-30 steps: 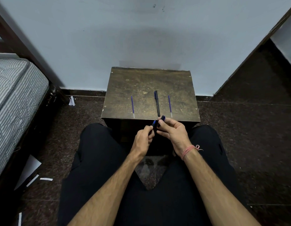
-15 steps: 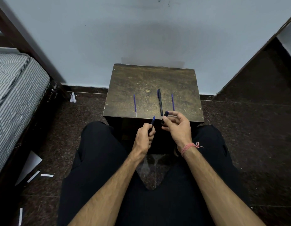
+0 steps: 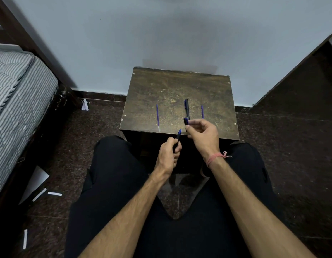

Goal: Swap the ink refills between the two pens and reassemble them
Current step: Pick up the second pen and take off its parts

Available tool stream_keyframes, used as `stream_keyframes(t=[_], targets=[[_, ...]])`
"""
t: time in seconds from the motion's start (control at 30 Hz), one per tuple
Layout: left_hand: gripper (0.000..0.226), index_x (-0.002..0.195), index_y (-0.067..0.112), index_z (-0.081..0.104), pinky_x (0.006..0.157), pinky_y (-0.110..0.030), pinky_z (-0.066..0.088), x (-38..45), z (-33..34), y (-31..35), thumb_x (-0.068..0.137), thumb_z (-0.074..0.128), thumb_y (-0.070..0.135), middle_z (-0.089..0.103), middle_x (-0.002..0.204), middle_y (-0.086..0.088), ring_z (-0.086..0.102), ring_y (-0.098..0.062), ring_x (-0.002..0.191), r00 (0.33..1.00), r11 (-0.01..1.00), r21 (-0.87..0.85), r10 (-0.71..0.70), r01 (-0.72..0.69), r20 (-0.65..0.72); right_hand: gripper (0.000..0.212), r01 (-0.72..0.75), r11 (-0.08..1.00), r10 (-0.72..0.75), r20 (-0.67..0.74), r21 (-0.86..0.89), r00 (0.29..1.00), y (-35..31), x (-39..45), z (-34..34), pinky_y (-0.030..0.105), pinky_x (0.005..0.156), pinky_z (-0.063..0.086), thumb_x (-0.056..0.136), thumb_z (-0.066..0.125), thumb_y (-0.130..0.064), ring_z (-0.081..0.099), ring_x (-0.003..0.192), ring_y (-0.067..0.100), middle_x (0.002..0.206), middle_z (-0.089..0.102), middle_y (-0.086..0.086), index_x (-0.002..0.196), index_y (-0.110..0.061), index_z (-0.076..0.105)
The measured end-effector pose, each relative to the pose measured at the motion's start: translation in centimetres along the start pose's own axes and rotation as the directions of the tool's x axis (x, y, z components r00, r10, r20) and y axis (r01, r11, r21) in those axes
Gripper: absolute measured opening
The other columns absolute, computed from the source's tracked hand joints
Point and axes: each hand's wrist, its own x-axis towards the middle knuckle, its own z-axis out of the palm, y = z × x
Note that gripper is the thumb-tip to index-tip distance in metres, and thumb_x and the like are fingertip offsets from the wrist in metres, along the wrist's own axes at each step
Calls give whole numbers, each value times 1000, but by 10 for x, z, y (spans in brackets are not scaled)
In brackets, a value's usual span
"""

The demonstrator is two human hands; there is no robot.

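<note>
The hands have just drawn apart: the left hand (image 3: 169, 152) grips a pen barrel (image 3: 177, 137), the right hand (image 3: 203, 134) pinches its pulled-off piece (image 3: 185, 121) (likely the cap). 2 refills (image 3: 157, 116) flank another pen (image 3: 187, 108) on the worktop (image 3: 161, 86), so swapping can begin

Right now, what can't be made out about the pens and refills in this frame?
Head view only:
- Pen piece in left hand: lower end hidden by fingers.
- Pen piece in right hand: mostly covered by fingers.
- Right refill: near end behind that hand.
- Refill tips: too small.
</note>
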Motion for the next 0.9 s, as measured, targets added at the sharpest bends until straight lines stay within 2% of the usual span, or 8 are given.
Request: stream_keyframes(t=[0.07, 0.17, 0.3, 0.63, 0.9], targets=[[48, 63, 25, 39, 38, -20, 15, 0, 0, 0, 110, 33, 33, 26, 52, 10, 17, -5, 41, 1000, 1000, -13, -12, 12, 0, 7, 15, 997, -15, -9, -75, 1000, -10, 14, 8, 50, 92, 65, 92, 83, -13, 80, 94, 28, 94, 82, 7, 99, -14, 81], [47, 63, 25, 39, 40, -21, 14, 1, 0, 2, 109, 34, 34, 26, 52, 10, 16, -5, 42, 1000, 1000, -23, -16, 16, -7, 6, 30, 977, -46, -74, -212, 996, -29, 36, 21, 43, 86, 66, 88, 84, -22, 78, 81, 12, 85, 81, -6, 93, -21, 82], [39, 64, 25, 39, 41, -22, 15, 1, -2, 3, 99, 38, 42, 26, 54, 10, 17, -6, 44, 1000, 999, -33, 8, -8, -6, 7, -25, 976, -7, -142, -218, 990, -45, 64, 30, 44, 87, 67, 83, 84, -22, 81, 82, 17, 82, 82, -3, 90, -20, 84], [37, 61, 26, 41, 41, -23, 15, 10, 0, 2, 91, 42, 48, 26, 54, 9, 18, -7, 45, 1000, 999, -51, -9, 9, 4, 12, 5, 894, -56, -100, -448, 993, -40, 89, 50, 34, 87, 66, 80, 87, -23, 79, 79, 9, 73, 79, -9, 75, -27, 77], [37, 57, 27, 43, 41, -21, 15, 11, 0, 1, 89, 43, 47, 27, 52, 11, 19, -4, 44, 1000, 997, -79, -5, 5, 4, 11, 47, 847, -101, -73, -530, 992, -39, 95, 57, 31, 92, 62, 84, 91, -30, 79, 85, 11, 76, 80, -4, 85, -23, 83]])
